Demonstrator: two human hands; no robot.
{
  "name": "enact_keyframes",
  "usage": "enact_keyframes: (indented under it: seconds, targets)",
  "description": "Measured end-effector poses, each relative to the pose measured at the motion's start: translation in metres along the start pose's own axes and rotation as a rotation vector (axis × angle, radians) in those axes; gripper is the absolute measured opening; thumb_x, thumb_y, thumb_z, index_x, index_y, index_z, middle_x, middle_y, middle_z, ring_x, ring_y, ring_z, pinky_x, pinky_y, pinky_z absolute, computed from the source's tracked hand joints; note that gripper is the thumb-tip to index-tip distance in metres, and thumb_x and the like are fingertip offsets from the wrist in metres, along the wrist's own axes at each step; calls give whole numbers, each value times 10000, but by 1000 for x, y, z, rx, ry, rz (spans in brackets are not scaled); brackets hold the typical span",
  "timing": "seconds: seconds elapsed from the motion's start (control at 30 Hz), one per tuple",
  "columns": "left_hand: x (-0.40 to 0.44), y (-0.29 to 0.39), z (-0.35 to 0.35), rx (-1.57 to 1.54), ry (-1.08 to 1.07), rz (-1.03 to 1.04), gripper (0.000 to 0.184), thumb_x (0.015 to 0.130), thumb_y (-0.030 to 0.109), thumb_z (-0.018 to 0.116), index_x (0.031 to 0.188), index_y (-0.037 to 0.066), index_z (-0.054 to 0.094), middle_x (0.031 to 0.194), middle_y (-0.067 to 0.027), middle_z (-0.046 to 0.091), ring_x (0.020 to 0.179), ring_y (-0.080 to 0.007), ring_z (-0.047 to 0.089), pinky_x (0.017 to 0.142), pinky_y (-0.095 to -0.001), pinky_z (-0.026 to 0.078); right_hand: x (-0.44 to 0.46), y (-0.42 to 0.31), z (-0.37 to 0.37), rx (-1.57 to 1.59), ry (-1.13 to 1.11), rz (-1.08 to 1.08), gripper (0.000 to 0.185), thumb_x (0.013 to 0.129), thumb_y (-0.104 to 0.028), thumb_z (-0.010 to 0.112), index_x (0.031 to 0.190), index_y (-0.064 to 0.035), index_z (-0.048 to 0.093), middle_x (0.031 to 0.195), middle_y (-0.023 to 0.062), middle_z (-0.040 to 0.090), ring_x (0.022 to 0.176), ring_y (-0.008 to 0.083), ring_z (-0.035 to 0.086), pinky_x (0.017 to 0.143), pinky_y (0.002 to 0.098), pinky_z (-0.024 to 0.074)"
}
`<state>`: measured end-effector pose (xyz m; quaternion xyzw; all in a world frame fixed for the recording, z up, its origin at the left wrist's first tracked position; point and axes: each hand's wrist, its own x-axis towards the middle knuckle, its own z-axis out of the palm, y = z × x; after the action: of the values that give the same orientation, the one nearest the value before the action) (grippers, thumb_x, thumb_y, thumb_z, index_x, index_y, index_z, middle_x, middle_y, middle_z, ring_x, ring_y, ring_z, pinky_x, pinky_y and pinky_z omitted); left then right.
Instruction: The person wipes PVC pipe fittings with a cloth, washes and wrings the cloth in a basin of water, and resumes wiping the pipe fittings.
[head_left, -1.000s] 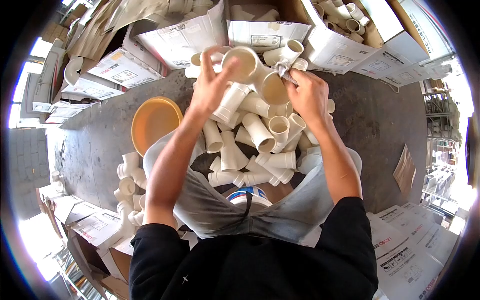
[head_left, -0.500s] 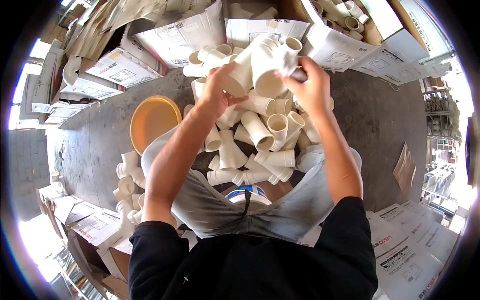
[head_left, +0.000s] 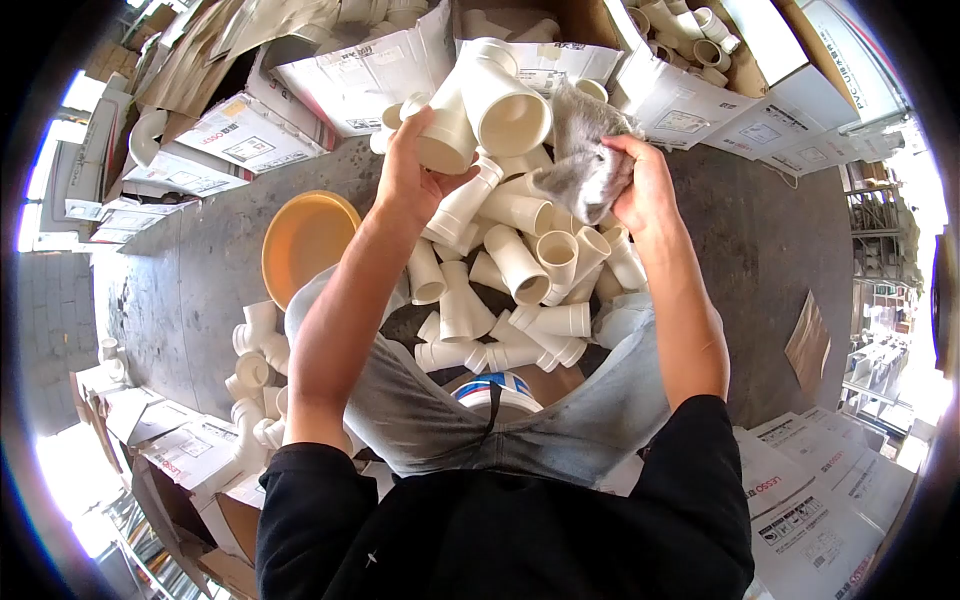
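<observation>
Head view: a grey, scuffed floor [head_left: 750,230] spreads through a workshop, with open cardboard boxes [head_left: 370,80] from 11 to 1 o'clock, several holding pipe parts, and shelving [head_left: 875,235] at 3 o'clock. A round orange tub [head_left: 271,240] sits at 10 o'clock, beside a heap of cream pipe fittings [head_left: 515,262] just above centre, in front of the seated person's grey-trousered legs. The left hand [head_left: 414,172], at 11 o'clock, is curled partway closed, fingers and thumb clamped around the near-left barrel of a large cream fitting [head_left: 482,100]. The right hand [head_left: 643,182], at 1 o'clock, pinches a crumpled grey cloth [head_left: 588,160], thumb and fingers pressed together on it. The large fitting extends toward 1 o'clock from the left hand, above the heap, two wide mouths showing; the cloth hangs just beside it, toward 10 o'clock from the right hand.
</observation>
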<state>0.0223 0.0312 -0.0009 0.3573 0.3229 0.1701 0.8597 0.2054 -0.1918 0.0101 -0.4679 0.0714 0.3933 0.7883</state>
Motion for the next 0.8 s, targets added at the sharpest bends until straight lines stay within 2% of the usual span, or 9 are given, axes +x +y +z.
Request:
enact_keyframes:
  seconds: [0.17, 0.2, 0.3, 0.33, 0.43, 0.57, 0.63, 0.7, 0.8]
  targets:
    - [3, 4, -4, -46, 36, 4, 632, 940, 463, 681, 1356, 11, 530, 1200, -206, 654, 1014, -369, 712, 911, -506, 624, 3, 3, -2, 59, -58, -136, 256, 1033, -175, 579, 1220, -7, 626, 1113, 115, 711, 1025, 254, 692, 969, 455, 554]
    - [4, 4, -4, -51, 49, 3, 633, 941, 462, 680, 1357, 10, 530, 1204, -208, 652, 1027, -370, 708, 921, -508, 620, 2, 3, 3, 91, -101, -197, 348, 1057, -256, 584, 1315, -23, 573, 1223, 123, 674, 1058, 280, 682, 1002, 505, 545]
    - [3, 4, -3, -63, 75, 4, 638, 940, 462, 679, 1361, 7, 528, 1214, -211, 648, 1052, -372, 698, 940, -507, 612, -14, -5, 9, 162, -113, -75, 443, 1060, -298, 594, 1390, -18, 498, 1319, 142, 613, 1087, 317, 674, 1052, 555, 527]
    - [3, 4, -3, -66, 80, 3, 641, 939, 463, 679, 1362, 6, 528, 1216, -213, 647, 1058, -373, 695, 944, -506, 611, -12, -5, 6, 121, -178, -87, 584, 1061, -430, 574, 1443, -10, 437, 1390, 155, 521, 1128, 339, 661, 1048, 558, 547]
    - [2, 3, -1, -70, 106, -2, 649, 938, 463, 680, 1370, 5, 526, 1222, -212, 646, 1056, -374, 694, 953, -507, 604, -5, -8, 4, 105, -214, -91, 693, 1029, -541, 581, 1443, -6, 433, 1350, 145, 534, 1148, 351, 652, 1091, 555, 525]
    - [1, 4, 2, -68, 92, -4, 646, 936, 461, 683, 1374, 12, 528, 1222, -208, 647, 1066, -374, 690, 962, -510, 597, -6, -6, 7, 294, -362, -137, 731, 998, -616, 568, 1390, -1, 531, 1354, 178, 623, 1176, 298, 671, 962, 476, 617]
    - [-1, 5, 3, -68, 102, -12, 640, 936, 459, 684, 1373, 16, 531, 1220, -205, 649, 1070, -375, 689, 965, -511, 595, 16, -6, -14, 488, -894, -11, 863, 947, -688, 585, 1454, 5, 499, 1398, 202, 612, 1191, 316, 664, 959, 414, 594]
    - [0, 5, 1, -76, 88, -22, 639, 935, 459, 686, 1371, 17, 532, 1222, -204, 648, 1070, -377, 687, 962, -512, 596, 6, -7, -8, 680, -1013, 166, 1021, 878, -772, 606, 1507, 13, 431, 1463, 222, 555, 1233, 350, 639, 936, 398, 604]
    - [1, 4, -1, -79, 74, -22, 639, 934, 460, 688, 1368, 16, 535, 1224, -203, 648, 1070, -379, 686, 961, -513, 595, -7, -2, 5, 603, -832, 83, 1113, 844, -823, 586, 1566, -7, 362, 1542, 235, 482, 1319, 404, 572, 1038, 510, 546]
